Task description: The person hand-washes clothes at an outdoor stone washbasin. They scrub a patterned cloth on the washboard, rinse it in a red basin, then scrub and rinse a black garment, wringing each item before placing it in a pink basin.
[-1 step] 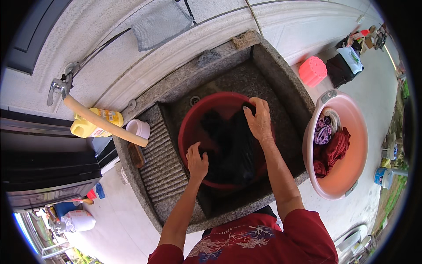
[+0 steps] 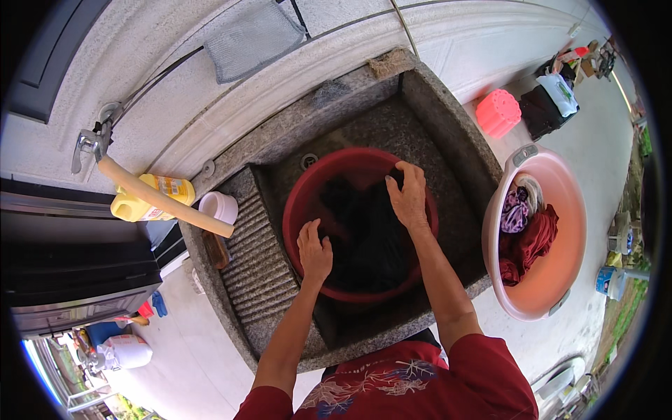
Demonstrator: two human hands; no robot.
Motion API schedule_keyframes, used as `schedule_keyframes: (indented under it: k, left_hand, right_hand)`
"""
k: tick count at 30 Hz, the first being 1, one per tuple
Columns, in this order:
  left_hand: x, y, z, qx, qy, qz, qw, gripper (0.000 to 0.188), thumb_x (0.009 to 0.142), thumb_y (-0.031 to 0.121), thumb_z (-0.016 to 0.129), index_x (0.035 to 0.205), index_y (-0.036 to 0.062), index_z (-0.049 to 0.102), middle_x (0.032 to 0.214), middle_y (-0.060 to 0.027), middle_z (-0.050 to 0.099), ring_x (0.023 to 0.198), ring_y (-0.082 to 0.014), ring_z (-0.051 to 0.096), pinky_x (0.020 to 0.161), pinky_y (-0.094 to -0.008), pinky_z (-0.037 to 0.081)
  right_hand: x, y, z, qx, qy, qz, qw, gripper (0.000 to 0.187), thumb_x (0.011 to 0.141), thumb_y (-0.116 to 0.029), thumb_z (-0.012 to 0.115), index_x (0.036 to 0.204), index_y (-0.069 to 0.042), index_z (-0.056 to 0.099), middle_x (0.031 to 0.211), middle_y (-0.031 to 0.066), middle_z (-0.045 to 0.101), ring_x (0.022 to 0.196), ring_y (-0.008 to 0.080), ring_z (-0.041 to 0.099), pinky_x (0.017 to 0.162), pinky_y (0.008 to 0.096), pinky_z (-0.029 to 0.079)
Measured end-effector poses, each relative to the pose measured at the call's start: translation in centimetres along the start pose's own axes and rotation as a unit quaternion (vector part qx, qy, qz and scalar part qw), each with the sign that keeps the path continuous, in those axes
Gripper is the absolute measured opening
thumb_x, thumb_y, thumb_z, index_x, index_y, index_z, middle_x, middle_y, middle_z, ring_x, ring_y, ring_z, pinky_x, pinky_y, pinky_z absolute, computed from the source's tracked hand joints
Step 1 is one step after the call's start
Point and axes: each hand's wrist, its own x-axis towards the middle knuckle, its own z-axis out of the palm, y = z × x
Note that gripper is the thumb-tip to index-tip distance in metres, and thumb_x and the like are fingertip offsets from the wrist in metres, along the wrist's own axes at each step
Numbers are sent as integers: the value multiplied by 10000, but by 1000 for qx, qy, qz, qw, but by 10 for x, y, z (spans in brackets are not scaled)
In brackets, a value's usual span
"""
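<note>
A red basin (image 2: 295, 210) sits inside a stone wash sink, with black cloth (image 2: 371, 241) heaped in it. My right hand (image 2: 409, 198) is over the basin's far right side, its curled thumb and fingers pinching an edge of this cloth. At the left side of the basin is my left hand (image 2: 313, 250), holding nothing, fingers and thumb apart next to the cloth. Shadow hides the cloth's folds and the basin's bottom.
The stone sink (image 2: 458, 119) has a ribbed washboard (image 2: 255, 259) on its left. A hose (image 2: 164, 199) hangs from the tap beside a yellow jug (image 2: 126, 208) and white tub (image 2: 221, 207). To the right, a pink basin (image 2: 570, 245) holds red and purple clothes (image 2: 532, 238).
My right hand has come slightly down and nearer, and the black cloth under it has sunk and spread to the right in the basin. The left hand has barely shifted.
</note>
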Motion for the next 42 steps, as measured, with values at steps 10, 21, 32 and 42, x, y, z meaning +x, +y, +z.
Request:
schedule_keyframes:
  k: [10,21,32,42]
  left_hand:
    - [64,-10,81,190,-188,49,962,540,968,330,424,1461,201,246,1445,-133,340,1354,-332,287,1066,-572,261]
    - [68,-46,110,263,-254,-55,929,397,874,320,540,1213,113,524,1250,-182,501,1116,-390,457,921,-547,371]
    - [-5,-16,77,-166,-163,-335,913,707,803,566,602,1247,52,407,1158,-203,577,1077,-388,546,895,-505,407]
    - [-27,-14,69,11,-310,-257,915,854,630,544,727,1175,-44,433,1065,-259,620,1029,-398,601,891,-458,455]
  right_hand:
    - [-70,69,109,-222,-81,-53,970,523,832,-354,620,1315,-226,464,1385,162,330,1287,350,304,958,588,286]
    - [-38,91,139,-200,-138,-54,968,602,734,-404,649,1303,-290,487,1338,120,405,1244,333,374,930,659,274]
    - [-40,81,128,-17,-23,141,990,450,846,-254,599,1238,-70,477,1112,274,523,967,477,552,835,507,468]
    - [-54,38,79,-248,-241,73,935,586,758,-369,662,1272,-142,498,1222,166,534,1094,410,539,937,473,439]
